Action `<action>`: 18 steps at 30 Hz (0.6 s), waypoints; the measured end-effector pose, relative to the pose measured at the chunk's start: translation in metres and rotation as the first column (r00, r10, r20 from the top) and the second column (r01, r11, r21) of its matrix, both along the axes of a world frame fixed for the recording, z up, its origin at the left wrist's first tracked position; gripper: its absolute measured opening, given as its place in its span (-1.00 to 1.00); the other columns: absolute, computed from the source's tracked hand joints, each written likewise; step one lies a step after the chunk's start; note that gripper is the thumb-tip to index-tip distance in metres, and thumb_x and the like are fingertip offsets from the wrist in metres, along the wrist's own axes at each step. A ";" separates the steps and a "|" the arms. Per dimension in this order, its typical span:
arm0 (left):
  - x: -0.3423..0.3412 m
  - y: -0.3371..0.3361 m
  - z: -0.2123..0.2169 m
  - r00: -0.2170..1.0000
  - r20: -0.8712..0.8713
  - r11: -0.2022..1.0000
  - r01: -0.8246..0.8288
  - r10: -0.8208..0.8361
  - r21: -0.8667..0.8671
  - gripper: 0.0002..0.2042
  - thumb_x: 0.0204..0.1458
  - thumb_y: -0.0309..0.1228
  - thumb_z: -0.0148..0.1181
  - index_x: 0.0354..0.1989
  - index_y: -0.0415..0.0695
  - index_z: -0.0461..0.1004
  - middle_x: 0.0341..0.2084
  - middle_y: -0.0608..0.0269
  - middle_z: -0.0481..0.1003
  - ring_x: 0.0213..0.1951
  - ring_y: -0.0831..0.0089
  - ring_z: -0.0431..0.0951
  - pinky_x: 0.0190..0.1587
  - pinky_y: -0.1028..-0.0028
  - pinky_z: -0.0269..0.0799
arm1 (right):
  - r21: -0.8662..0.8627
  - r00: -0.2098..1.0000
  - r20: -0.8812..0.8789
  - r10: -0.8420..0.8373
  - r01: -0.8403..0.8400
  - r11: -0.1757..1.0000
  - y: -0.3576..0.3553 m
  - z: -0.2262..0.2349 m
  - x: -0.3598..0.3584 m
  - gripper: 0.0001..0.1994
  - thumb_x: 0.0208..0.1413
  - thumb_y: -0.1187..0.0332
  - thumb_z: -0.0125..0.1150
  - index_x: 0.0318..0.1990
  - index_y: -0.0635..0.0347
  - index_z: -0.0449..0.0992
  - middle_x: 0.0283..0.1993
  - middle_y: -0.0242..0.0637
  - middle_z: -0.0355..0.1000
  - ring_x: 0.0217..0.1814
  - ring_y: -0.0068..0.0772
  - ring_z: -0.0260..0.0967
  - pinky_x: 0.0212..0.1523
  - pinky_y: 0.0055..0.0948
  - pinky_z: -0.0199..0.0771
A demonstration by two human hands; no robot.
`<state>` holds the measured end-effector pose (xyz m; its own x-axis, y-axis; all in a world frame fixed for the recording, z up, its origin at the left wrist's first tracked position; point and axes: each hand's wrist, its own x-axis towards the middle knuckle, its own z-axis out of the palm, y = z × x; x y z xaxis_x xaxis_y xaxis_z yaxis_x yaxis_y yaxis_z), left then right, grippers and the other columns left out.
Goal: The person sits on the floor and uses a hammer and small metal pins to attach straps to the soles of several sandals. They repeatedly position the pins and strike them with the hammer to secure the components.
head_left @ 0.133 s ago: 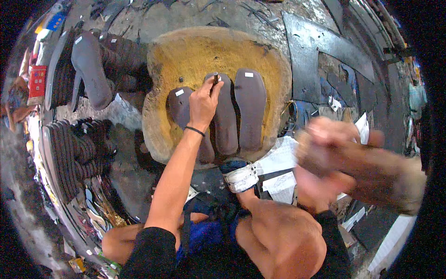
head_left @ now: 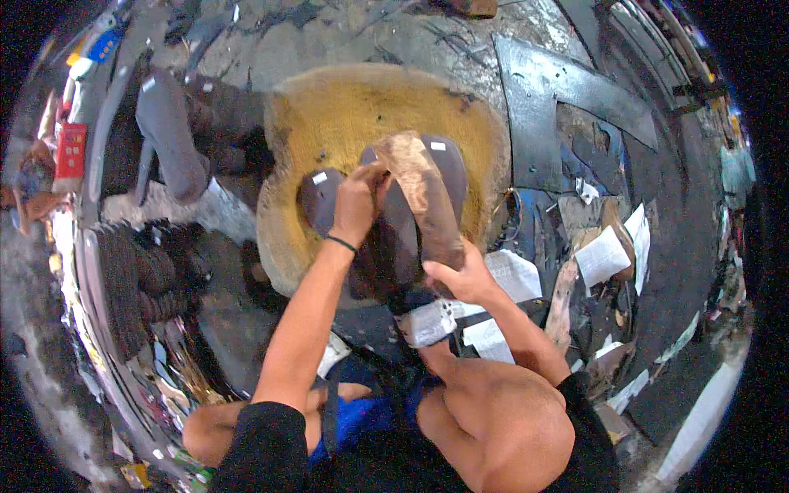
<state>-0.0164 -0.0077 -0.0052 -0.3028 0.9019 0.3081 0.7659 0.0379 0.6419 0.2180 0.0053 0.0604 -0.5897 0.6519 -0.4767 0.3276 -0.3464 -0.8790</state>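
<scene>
My left hand [head_left: 357,205] is closed around a small dark punch, mostly hidden now by the fingers and a wooden mallet. It rests over the middle of three brown shoe soles. My right hand [head_left: 465,275] grips the near end of that thick wooden mallet [head_left: 423,197], whose far end lies over the punch; whether they touch I cannot tell. The middle sole [head_left: 394,242] is partly covered by the mallet. A left sole [head_left: 316,201] and a right sole [head_left: 457,168], each with a small white label, lie beside it on a round wooden block [head_left: 329,99].
Stacks of dark soles stand at the left, upper [head_left: 168,131] and lower [head_left: 123,279]. Right of the block lie a black sheet [head_left: 530,123] with a cut-out and scattered white papers [head_left: 604,256]. My foot in a white-strapped sandal [head_left: 429,323] is against the block's near edge.
My right hand has swung the mallet in from the right, from a blurred raised position, down over the punch. My left hand stays at the middle sole.
</scene>
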 end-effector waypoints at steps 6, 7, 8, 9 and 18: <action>0.011 0.016 0.024 0.994 0.025 0.952 -0.098 0.110 -0.291 -0.79 0.18 -0.27 0.16 -0.25 -0.18 0.50 -0.32 -0.05 0.58 -0.29 0.00 0.60 -0.33 0.21 0.50 | -0.378 0.947 -0.087 -0.309 0.256 0.890 -0.013 -0.027 -0.017 -0.72 0.14 0.23 0.25 -0.17 0.26 0.43 -0.40 -0.24 0.47 -0.41 -0.34 0.50 -0.32 -0.33 0.57; 0.012 0.019 0.030 0.984 0.100 0.927 -0.104 0.149 -0.361 -0.78 0.19 -0.26 0.15 -0.26 -0.18 0.49 -0.31 -0.06 0.57 -0.29 -0.01 0.59 -0.35 0.20 0.49 | -0.369 0.951 -0.087 -0.296 0.245 0.897 -0.009 -0.031 -0.016 -0.71 0.13 0.22 0.25 -0.17 0.26 0.43 -0.38 -0.24 0.47 -0.40 -0.34 0.50 -0.31 -0.32 0.57; 0.004 0.014 0.029 0.985 0.104 0.937 -0.097 0.140 -0.337 -0.74 0.24 -0.24 0.10 -0.21 -0.23 0.44 -0.30 -0.02 0.59 -0.30 0.10 0.64 -0.33 0.27 0.56 | -0.376 0.958 -0.097 -0.271 0.216 0.901 -0.012 -0.031 -0.020 -0.70 0.13 0.21 0.26 -0.16 0.26 0.43 -0.37 -0.25 0.47 -0.38 -0.33 0.51 -0.29 -0.32 0.57; 0.001 0.012 0.024 0.910 0.344 0.954 -0.141 0.230 -0.265 -0.73 0.26 -0.23 0.08 -0.19 -0.25 0.42 -0.30 0.01 0.60 -0.30 0.15 0.64 -0.31 0.30 0.58 | -0.401 0.954 -0.110 -0.279 0.215 0.891 -0.010 -0.028 -0.024 -0.70 0.13 0.21 0.26 -0.16 0.26 0.43 -0.36 -0.24 0.48 -0.37 -0.33 0.51 -0.29 -0.31 0.58; 0.058 -0.046 0.061 0.693 0.675 0.945 -0.028 0.252 -0.324 -0.76 0.24 -0.32 0.14 -0.12 -0.27 0.54 -0.29 0.17 0.61 -0.27 0.47 0.61 -0.17 0.47 0.58 | -0.679 0.867 -0.196 -0.459 0.217 0.701 -0.014 -0.003 0.007 -0.58 0.13 0.24 0.27 0.06 0.27 0.37 -0.12 -0.22 0.47 -0.10 -0.36 0.48 -0.13 -0.31 0.54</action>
